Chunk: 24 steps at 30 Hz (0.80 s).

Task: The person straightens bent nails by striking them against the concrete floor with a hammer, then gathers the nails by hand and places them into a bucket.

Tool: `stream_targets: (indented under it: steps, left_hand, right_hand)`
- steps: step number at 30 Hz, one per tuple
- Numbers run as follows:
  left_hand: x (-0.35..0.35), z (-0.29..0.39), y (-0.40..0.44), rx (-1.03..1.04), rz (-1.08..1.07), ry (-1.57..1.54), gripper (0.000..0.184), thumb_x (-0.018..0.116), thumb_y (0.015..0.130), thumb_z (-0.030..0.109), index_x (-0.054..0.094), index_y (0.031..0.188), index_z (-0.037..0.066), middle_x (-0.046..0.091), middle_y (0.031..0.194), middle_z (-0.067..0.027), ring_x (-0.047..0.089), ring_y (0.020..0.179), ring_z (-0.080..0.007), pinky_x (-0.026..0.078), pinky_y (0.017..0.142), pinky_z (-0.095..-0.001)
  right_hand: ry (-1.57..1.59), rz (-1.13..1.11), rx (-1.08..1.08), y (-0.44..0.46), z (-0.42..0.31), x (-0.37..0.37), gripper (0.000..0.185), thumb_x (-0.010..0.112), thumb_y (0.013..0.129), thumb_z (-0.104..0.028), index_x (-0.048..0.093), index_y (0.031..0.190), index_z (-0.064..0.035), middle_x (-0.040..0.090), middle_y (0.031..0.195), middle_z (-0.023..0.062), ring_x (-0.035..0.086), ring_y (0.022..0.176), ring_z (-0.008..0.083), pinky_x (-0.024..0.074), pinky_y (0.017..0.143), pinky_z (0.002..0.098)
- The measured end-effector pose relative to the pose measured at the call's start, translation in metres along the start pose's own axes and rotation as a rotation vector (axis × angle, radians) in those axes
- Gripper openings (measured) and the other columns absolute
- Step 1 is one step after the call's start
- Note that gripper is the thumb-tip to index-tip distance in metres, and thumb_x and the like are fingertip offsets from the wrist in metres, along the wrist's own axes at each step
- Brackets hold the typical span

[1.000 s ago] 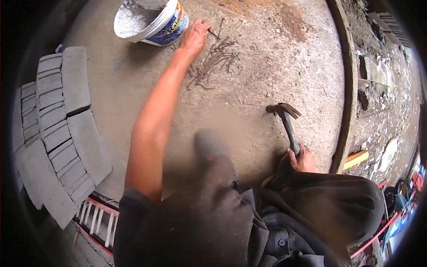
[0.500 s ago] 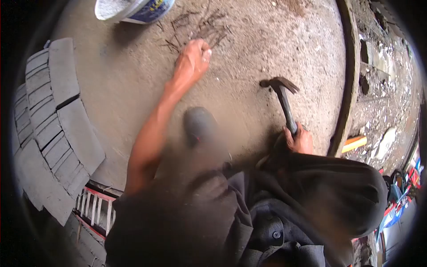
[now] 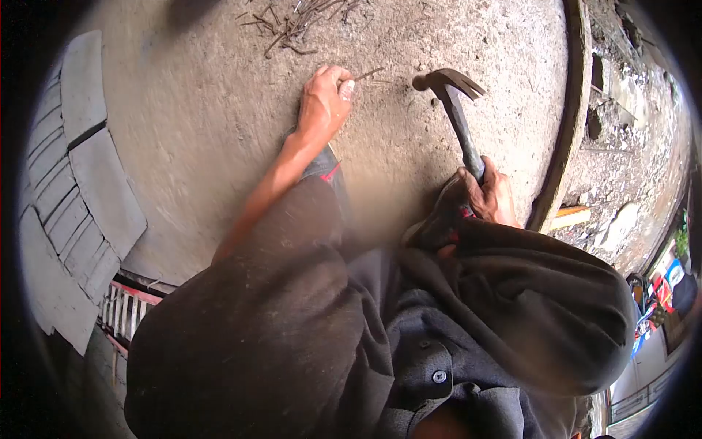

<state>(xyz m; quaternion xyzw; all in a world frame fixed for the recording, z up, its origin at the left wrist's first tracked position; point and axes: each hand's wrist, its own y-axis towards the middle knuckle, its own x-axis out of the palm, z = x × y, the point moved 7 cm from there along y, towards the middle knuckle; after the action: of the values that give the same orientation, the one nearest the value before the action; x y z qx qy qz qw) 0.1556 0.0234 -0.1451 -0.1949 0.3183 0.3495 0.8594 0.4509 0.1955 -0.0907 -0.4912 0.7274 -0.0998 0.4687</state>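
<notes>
Nail (image 3: 371, 73) rusty brown; hammer head (image 3: 444, 78) brown; hammer handle (image 3: 461, 133) grey

Nail (image 3: 369, 73) in the left grip (image 3: 324, 102), hammer (image 3: 458, 118) in the right grip (image 3: 497, 196).

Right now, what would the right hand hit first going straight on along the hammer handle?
The way looks free: ahead of the right hand and its hammer lies only gritty floor to the picture's edge, though height above it is unclear.
</notes>
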Motion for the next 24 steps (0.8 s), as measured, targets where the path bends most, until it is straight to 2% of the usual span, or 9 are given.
stream_targets:
  steps: [4, 8, 12, 13, 17, 20, 24]
  left_hand:
    - [0.004, 0.000, -0.004, 0.000, 0.001, -0.026, 0.010, 0.069, 0.089, 0.002, 0.068, 0.098, -0.001, 0.065, 0.091, -0.0141, 0.066, 0.080, -0.0246, 0.053, 0.073, -0.0360]
    - [0.001, 0.008, -0.006, 0.040, 0.017, 0.018, 0.010, 0.069, 0.087, 0.002, 0.068, 0.097, -0.001, 0.065, 0.091, -0.0160, 0.066, 0.083, -0.0299, 0.052, 0.076, -0.0398]
    - [-0.002, 0.017, -0.007, 0.071, 0.024, 0.048, 0.011, 0.070, 0.086, 0.003, 0.068, 0.096, -0.001, 0.064, 0.091, -0.0174, 0.065, 0.086, -0.0349, 0.051, 0.078, -0.0437]
    - [-0.002, 0.017, -0.005, 0.077, 0.026, 0.045, 0.012, 0.070, 0.085, 0.003, 0.068, 0.096, -0.001, 0.064, 0.090, -0.0177, 0.065, 0.086, -0.0358, 0.051, 0.079, -0.0444]
    - [0.001, 0.012, -0.006, 0.073, 0.034, 0.035, 0.010, 0.070, 0.085, 0.003, 0.067, 0.094, 0.000, 0.064, 0.090, -0.0177, 0.064, 0.087, -0.0364, 0.051, 0.079, -0.0448]
    - [0.002, 0.011, -0.002, 0.102, 0.054, 0.015, 0.009, 0.069, 0.085, 0.004, 0.066, 0.094, 0.001, 0.064, 0.090, -0.0183, 0.063, 0.088, -0.0380, 0.050, 0.079, -0.0466]
    - [0.002, 0.011, -0.005, 0.054, 0.023, -0.003, 0.009, 0.066, 0.085, 0.004, 0.065, 0.094, 0.002, 0.063, 0.090, -0.0197, 0.061, 0.088, -0.0418, 0.049, 0.080, -0.0503]
  right_hand:
    - [-0.097, 0.007, -0.046, 0.002, -0.030, -0.002, 0.040, 0.066, 0.098, -0.036, 0.058, 0.105, 0.0021, 0.057, 0.062, 0.0185, 0.055, 0.054, 0.0271, 0.0447, 0.056, 0.0421]
    - [-0.080, -0.073, -0.089, 0.019, -0.051, 0.002, 0.038, 0.066, 0.099, -0.036, 0.059, 0.111, -0.0010, 0.058, 0.063, 0.0170, 0.055, 0.054, 0.0282, 0.0449, 0.056, 0.0411]
    - [0.035, 0.065, -0.313, 0.015, -0.087, -0.018, 0.034, 0.065, 0.100, -0.033, 0.057, 0.114, -0.0036, 0.059, 0.065, 0.0163, 0.062, 0.059, 0.0292, 0.0473, 0.058, 0.0409]
    - [0.056, 0.071, -0.364, 0.015, -0.091, -0.019, 0.034, 0.063, 0.100, -0.034, 0.055, 0.113, -0.0038, 0.060, 0.066, 0.0175, 0.065, 0.061, 0.0330, 0.0491, 0.060, 0.0432]
    - [-0.327, -0.142, -0.102, 0.038, -0.072, 0.006, 0.036, 0.061, 0.100, -0.039, 0.054, 0.103, -0.0031, 0.063, 0.068, 0.0217, 0.065, 0.064, 0.0412, 0.0494, 0.061, 0.0490]
    - [-0.298, -0.180, -0.113, 0.040, -0.073, 0.007, 0.036, 0.060, 0.101, -0.039, 0.055, 0.103, -0.0033, 0.062, 0.066, 0.0210, 0.066, 0.064, 0.0407, 0.0497, 0.061, 0.0482]
    - [-0.104, -0.034, -0.217, 0.024, -0.090, -0.006, 0.035, 0.060, 0.101, -0.039, 0.056, 0.103, -0.0038, 0.061, 0.065, 0.0194, 0.066, 0.063, 0.0388, 0.0504, 0.062, 0.0471]
